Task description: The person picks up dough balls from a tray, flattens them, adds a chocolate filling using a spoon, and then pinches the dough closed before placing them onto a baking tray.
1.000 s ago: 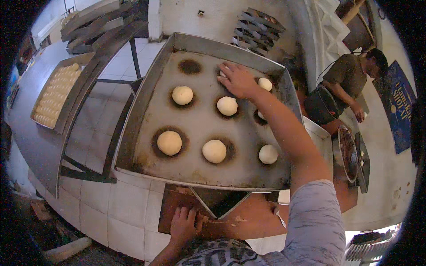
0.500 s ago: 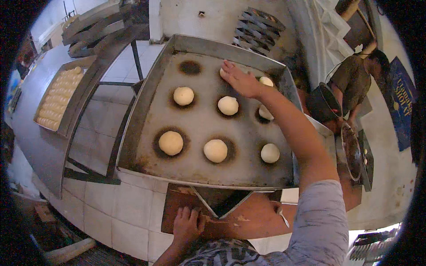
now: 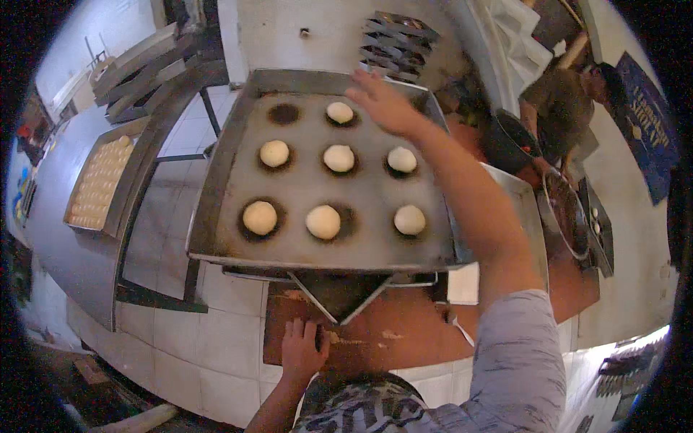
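A deep metal baking tray (image 3: 339, 249) holds several pale round dough balls, most on dark round scorch marks. My right hand (image 3: 386, 107) is over the tray's far side, palm down with fingers stretched out and nothing held. Just left of its fingers lies the far middle dough ball (image 3: 339, 112). The tray's far right corner area is partly hidden by my hand and forearm. One bare scorch mark (image 3: 284, 114) shows at the far left. My left hand (image 3: 302, 350) rests on the brown tabletop (image 3: 390, 346) below the tray, fingers laid on it and slightly bent.
At left, a tray of many small dough pieces (image 3: 101, 180) stands on a metal table (image 3: 58, 216). Beneath my tray sit more trays (image 3: 339, 296) at an angle. On the right a person (image 3: 563, 101) bends over a dark pot (image 3: 514, 137) and a wide basin (image 3: 567, 216).
My right hand has come off the far middle dough ball and moved right, uncovering it. It now covers the far right spot. My left hand stays on the tabletop; the whole view has shifted slightly.
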Tool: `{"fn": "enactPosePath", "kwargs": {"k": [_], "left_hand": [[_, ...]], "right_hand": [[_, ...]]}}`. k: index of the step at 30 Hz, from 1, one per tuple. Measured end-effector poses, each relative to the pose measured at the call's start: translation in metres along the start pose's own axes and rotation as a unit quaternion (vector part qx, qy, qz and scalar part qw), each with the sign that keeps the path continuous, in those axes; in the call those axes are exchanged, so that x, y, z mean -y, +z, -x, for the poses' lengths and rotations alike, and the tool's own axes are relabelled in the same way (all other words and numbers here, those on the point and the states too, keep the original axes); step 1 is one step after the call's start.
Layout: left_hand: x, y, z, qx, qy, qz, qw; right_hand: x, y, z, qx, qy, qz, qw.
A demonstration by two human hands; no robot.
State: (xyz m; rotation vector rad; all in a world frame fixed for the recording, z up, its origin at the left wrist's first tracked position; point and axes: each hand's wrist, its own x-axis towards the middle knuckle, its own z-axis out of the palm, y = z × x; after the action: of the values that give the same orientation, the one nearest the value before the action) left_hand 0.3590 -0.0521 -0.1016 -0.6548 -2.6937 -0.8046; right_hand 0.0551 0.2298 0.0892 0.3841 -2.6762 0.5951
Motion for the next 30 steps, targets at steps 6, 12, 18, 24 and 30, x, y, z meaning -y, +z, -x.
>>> {"fn": "enactPosePath", "kwargs": {"k": [6,12,18,24,30], "left_hand": [[-0.003,-0.001,-0.002,0.017,0.012,0.061,0.998],[-0.062,-0.002,-0.02,0.127,0.1,0.197,0.967],[-0.202,0.069,-0.106,0.153,0.314,0.258,0.901],[-0.319,0.189,-0.17,0.19,0.368,0.214,0.885],[-0.384,0.25,-0.176,0.227,0.403,0.068,0.884]], "right_hand": [[0.075,-0.156,0.196,-0.125,0.032,-0.213,0.969],[0.037,-0.113,0.433,0.144,0.291,-0.104,0.94],[0.012,-0.056,0.514,0.129,0.288,0.119,0.941],[-0.021,-0.055,0.526,0.287,0.252,0.049,0.923],[-0.078,-0.159,0.57,0.092,0.389,-0.392,0.829]]}}
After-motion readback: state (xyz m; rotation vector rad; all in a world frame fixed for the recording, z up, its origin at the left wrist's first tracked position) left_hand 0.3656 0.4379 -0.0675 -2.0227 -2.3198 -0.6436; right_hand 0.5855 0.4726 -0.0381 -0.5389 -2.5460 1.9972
